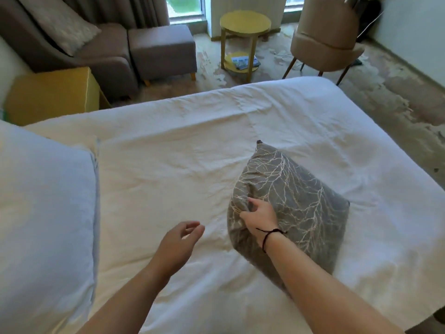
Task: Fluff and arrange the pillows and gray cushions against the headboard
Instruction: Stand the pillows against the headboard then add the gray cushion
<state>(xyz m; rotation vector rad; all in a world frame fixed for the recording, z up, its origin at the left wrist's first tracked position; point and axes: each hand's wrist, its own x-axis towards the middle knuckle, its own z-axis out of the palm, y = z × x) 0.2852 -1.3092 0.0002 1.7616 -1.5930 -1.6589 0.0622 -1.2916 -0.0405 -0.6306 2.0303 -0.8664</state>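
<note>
Mid-bed on the white duvet (168,150), our right hand (258,216) pinches the gray cushion (296,196) by its edge, likely to lift it; our left hand (178,242) hovers beside it, fingers loose and empty, ready to help.

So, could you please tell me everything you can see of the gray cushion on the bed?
The gray cushion is square, of woven-looking fabric with a pale branching line pattern. It lies on the white duvet on the right side of the bed, turned like a diamond, one corner pointing toward the foot. The right hand pinches its left edge, bunching the fabric there. The left hand hovers open beside it, not touching.
</note>
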